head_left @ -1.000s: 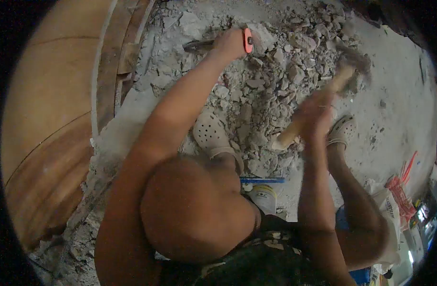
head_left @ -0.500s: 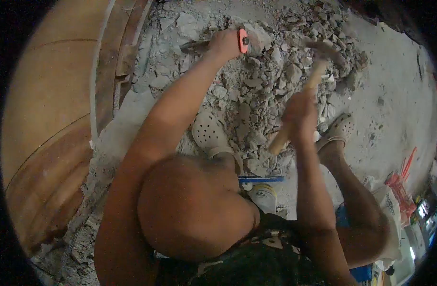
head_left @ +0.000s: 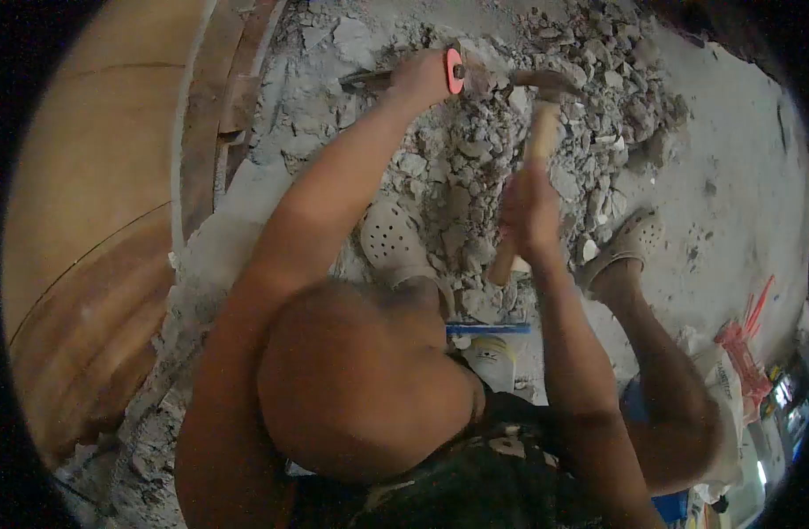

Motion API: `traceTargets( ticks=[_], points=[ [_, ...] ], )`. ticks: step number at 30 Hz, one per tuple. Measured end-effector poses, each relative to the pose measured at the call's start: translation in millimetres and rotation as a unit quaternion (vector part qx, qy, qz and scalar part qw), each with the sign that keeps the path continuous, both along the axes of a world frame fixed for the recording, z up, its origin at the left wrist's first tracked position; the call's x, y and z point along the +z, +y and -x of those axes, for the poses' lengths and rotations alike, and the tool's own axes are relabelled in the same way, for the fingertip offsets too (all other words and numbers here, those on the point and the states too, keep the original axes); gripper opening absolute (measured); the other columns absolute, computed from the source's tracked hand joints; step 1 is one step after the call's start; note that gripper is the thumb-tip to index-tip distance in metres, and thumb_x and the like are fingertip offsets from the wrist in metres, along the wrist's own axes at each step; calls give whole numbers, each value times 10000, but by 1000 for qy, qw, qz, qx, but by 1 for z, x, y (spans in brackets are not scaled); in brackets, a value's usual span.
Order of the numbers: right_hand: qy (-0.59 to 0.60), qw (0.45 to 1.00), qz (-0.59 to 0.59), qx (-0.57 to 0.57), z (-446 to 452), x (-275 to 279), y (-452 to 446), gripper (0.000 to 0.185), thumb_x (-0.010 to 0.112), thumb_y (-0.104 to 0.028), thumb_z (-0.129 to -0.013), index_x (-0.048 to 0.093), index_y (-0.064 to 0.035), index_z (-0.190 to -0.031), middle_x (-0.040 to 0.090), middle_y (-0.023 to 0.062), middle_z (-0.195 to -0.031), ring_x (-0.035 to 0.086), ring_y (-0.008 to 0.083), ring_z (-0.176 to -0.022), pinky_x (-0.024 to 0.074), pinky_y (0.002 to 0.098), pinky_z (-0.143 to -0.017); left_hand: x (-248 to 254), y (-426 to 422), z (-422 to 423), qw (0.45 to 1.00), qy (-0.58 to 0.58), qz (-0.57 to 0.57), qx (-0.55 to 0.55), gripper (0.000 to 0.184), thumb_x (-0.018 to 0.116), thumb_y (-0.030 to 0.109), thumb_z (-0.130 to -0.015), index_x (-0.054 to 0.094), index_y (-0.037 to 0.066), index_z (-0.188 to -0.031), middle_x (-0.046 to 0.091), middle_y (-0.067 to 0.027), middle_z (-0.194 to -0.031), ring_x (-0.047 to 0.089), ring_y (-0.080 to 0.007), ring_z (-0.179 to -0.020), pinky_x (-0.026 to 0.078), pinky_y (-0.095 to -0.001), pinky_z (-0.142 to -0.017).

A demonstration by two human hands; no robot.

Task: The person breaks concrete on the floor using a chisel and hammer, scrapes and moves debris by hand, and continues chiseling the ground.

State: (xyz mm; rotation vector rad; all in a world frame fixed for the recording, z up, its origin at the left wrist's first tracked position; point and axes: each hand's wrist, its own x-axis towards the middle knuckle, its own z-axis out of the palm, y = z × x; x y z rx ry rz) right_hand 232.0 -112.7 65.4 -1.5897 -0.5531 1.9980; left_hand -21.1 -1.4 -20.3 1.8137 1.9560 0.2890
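Observation:
My left hand [head_left: 422, 78] is closed round a chisel with an orange-red guard [head_left: 455, 71]. The chisel's dark metal shank [head_left: 366, 80] sticks out to the left over the broken concrete. In my right hand [head_left: 529, 210] is a hammer, gripped low on its wooden handle [head_left: 543, 132]. The hammer's dark head [head_left: 547, 83] is a little to the right of the guard, above the grey rubble [head_left: 475, 167], and a gap shows between them.
My feet, in beige clogs [head_left: 393, 236], stand at the near side and right of the rubble. A curved wooden panel [head_left: 96, 176] runs along the left. Below lies a blue-edged object [head_left: 488, 329]. A red plastic bag [head_left: 744, 357] is at the lower right.
The hammer in my right hand has swung from the right leftwards, closer to the chisel's guard. My left hand has stayed nearly in place.

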Motion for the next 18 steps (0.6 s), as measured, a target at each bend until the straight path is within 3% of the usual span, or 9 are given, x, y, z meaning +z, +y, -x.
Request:
traceTargets(
  ticks=[3, 6, 8, 9, 10, 11, 12, 14, 18],
  points=[
    [-51, 982, -115, -139, -71, 10, 34, 432, 433, -542, -948, 525, -120, -937, 491, 6, -712, 513, 148, -593, 438, 284, -492, -4, 5, 3, 1000, 25, -8, -5, 258, 654, 277, -749, 681, 83, -917, 678, -178, -881, 665, -360, -826, 538, -462, -738],
    [99, 946, -188, -243, -82, 49, 67, 556, 379, -645, -916, 538, -118, -843, 564, 41, -711, 553, 188, -601, 471, 374, -557, -4, 3, 3, 999, 25, -28, -13, 242, 644, 273, -751, 684, 101, -916, 680, -167, -856, 666, -361, -823, 539, -464, -725],
    [311, 859, -309, -264, -66, 44, 72, 443, 421, -510, -944, 541, -83, -952, 540, 48, -756, 555, 215, -692, 477, 332, -584, -7, 1, 4, 999, 23, -31, -12, 234, 634, 273, -754, 684, 110, -914, 681, -158, -839, 666, -360, -823, 539, -464, -718],
    [247, 899, -307, -191, -56, -8, 57, 376, 471, -442, -925, 563, -77, -911, 579, 79, -799, 572, 231, -743, 487, 351, -614, -15, 2, 7, 998, 16, -52, -17, 223, 629, 269, -755, 686, 117, -908, 682, -152, -828, 666, -360, -817, 538, -465, -710],
    [-47, 919, -391, 16, -13, -37, 18, 376, 484, -433, -926, 568, -68, -895, 578, 87, -762, 559, 235, -658, 485, 367, -578, -20, 4, 7, 997, 8, -74, -23, 213, 625, 265, -756, 687, 124, -903, 682, -146, -816, 666, -360, -811, 537, -465, -703],
    [-339, 813, -419, 219, 39, -45, -17, 376, 496, -424, -928, 573, -60, -880, 578, 94, -725, 546, 238, -573, 483, 383, -542, -17, 0, 2, 997, 4, -73, -25, 213, 625, 265, -756, 687, 124, -903, 682, -146, -816, 666, -360, -811, 537, -465, -703],
    [-95, 983, -65, 141, 61, -39, -19, 502, 470, -513, -939, 562, -31, -837, 551, 72, -701, 544, 240, -606, 455, 364, -588, -11, -5, 2, 997, -11, -64, -38, 218, 634, 271, -752, 687, 117, -898, 683, -144, -817, 667, -358, -804, 537, -466, -704],
    [40, 994, 88, 45, 42, -2, -1, 492, 407, -551, -967, 553, -96, -851, 525, 35, -666, 490, 173, -490, 430, 325, -471, -18, 6, 9, 999, 54, -7, -7, 245, 660, 288, -738, 690, 96, -887, 683, -153, -817, 670, -348, -789, 538, -468, -693],
    [-5, 993, -87, -78, -31, 23, 22, 440, 465, -573, -933, 533, -138, -928, 433, -26, -644, 459, 125, -548, 409, 267, -488, -12, -4, 8, 998, 45, -41, -28, 266, 645, 309, -750, 691, 90, -894, 682, -156, -814, 674, -341, -793, 540, -471, -687]
  ],
)
